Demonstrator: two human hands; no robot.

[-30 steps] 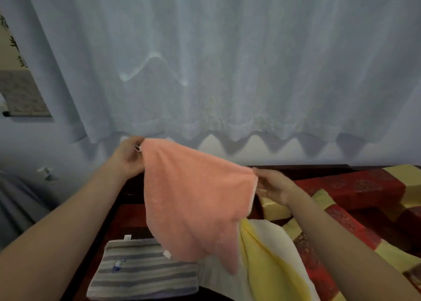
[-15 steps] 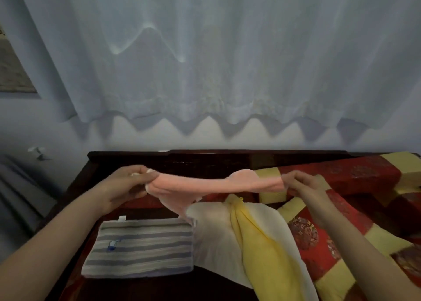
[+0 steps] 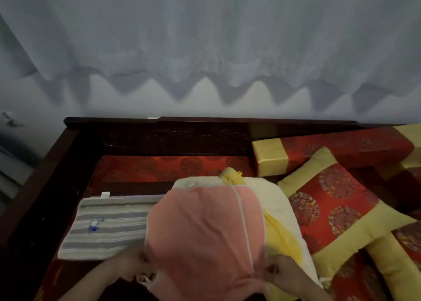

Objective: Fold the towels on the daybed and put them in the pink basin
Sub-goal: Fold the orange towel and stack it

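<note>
Nearest me, at 6 o'clock, both grips sat on the near edge of the pink towel (image 3: 205, 239). The left grip (image 3: 129, 264) had its fingers curled onto the towel's near-left corner, beside a small loop of tape. The right grip (image 3: 280, 273) pinched the near-right corner. Both were blurred, but each looked closed on the cloth. From the grips the pink towel ran away toward 12 o'clock, spread flat with a pale seam down its right part. It lay on top of a yellow-and-white towel (image 3: 280, 209), which showed past its far edge and along its 3 o'clock side. At 10 o'clock from the left grip lay a folded grey-striped towel (image 3: 107, 228), its right end under the pink one. At 3 o'clock I saw a red-and-yellow cushion (image 3: 337, 212), and beyond it, toward 1 o'clock, a bolster (image 3: 319, 150). Farther off ran the dark back rail of the daybed (image 3: 159, 132), then a pale curtain (image 3: 205, 39) at 12 o'clock.
</note>
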